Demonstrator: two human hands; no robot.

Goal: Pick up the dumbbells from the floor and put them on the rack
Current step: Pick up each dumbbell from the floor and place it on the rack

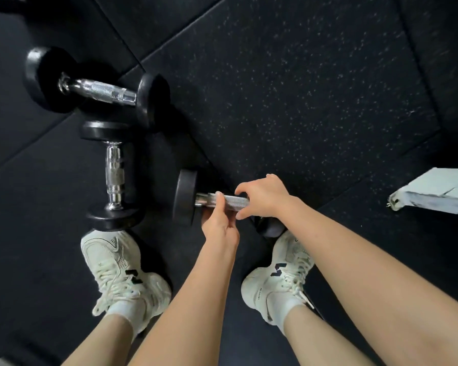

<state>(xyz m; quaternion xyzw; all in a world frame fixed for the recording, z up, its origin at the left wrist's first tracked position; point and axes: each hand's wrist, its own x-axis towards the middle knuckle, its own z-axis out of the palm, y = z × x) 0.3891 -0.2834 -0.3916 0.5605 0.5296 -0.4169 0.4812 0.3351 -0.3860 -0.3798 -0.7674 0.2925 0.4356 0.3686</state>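
Observation:
Three black dumbbells with chrome knurled handles lie on the dark rubber floor. The nearest dumbbell [185, 198] lies crosswise between my feet. My left hand [218, 223] curls around its handle from below, and my right hand [262, 198] wraps the handle's right part from above. Its right head is mostly hidden under my right wrist. A second dumbbell [114, 175] lies lengthwise to the left, just past my left shoe. The largest dumbbell [98, 89] lies further off at the upper left. The rack is not in view.
My two white sneakers [122, 273] [278, 278] stand either side of my arms. A pale metal foot [434, 194] of some equipment juts in at the right edge. Speckled black floor mats [302, 88] stretch ahead.

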